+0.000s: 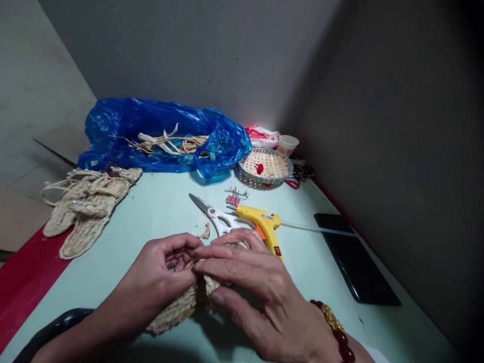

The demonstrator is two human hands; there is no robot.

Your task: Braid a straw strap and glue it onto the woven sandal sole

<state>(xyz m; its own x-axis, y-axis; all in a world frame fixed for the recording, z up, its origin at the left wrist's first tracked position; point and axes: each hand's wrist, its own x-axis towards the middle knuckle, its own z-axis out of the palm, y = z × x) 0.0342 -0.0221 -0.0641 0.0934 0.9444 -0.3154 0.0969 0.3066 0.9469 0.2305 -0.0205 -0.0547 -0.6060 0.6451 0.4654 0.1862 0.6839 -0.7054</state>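
Observation:
My left hand (pixel 159 275) and my right hand (pixel 245 282) meet over a small woven straw piece (pixel 176 312) that lies on the pale green table (pixel 151 212). Both hands are closed, pinching the upper end of the straw weave between fingers and thumbs. Much of the piece is hidden under my palms. My right wrist wears a dark red bead bracelet (pixel 336 327). Just beyond my fingers lie white-handled scissors (pixel 215 217) and a yellow glue gun (pixel 262 224), close to my right hand.
Woven straw sandals (pixel 85 206) lie at the left. A blue plastic bag (pixel 159 136) with straw strips sits at the back. Beside it stand a small woven basket (pixel 264 166) and a cup (pixel 287 144). A black phone (pixel 355 259) lies at the right near the wall.

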